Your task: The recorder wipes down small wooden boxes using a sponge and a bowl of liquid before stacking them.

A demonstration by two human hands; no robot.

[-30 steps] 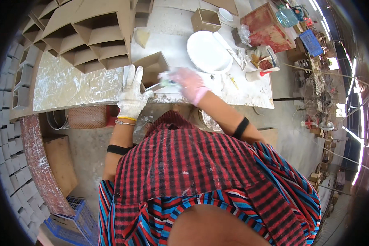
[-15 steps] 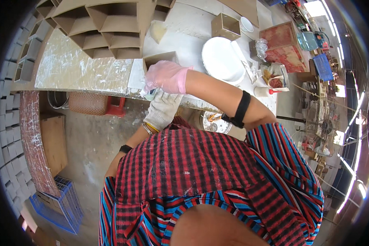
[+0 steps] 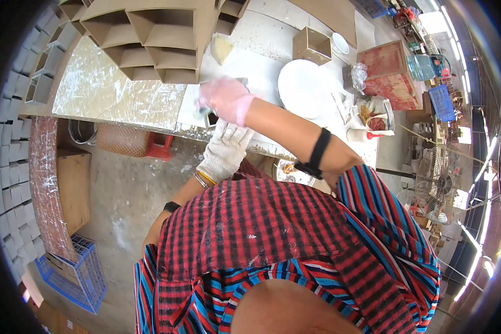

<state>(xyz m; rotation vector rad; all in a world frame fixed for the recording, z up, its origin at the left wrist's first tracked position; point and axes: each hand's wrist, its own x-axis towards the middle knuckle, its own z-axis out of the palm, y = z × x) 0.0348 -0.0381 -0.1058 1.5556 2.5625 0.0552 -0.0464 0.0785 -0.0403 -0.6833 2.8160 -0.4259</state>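
My right hand [image 3: 226, 100], in a thin pink glove, is closed over a small box [image 3: 212, 118] at the table's front edge. Motion smears its fingers; something pale and bluish shows at their tips, too blurred to name. My left hand [image 3: 226, 149], in a white knitted glove, grips the box from the near side, just below the right hand. Only bits of the box show between and behind the hands. Farther back stands a cluster of brown open compartments [image 3: 167, 28], with a pale yellowish wedge [image 3: 221, 50] beside it.
A round white basin [image 3: 301, 89] stands right of my hands on the worktable [image 3: 122, 83]. Behind it are an open brown box [image 3: 312, 45] and a white cup [image 3: 340, 43]. A white bottle with a red tip [image 3: 362, 135] lies by the right edge. Under the table sits a red stool [image 3: 159, 146].
My right hand has shifted slightly over the box, and more of the box's near side now shows. The left hand's fingers have come up against it. The whole view has tilted slightly.
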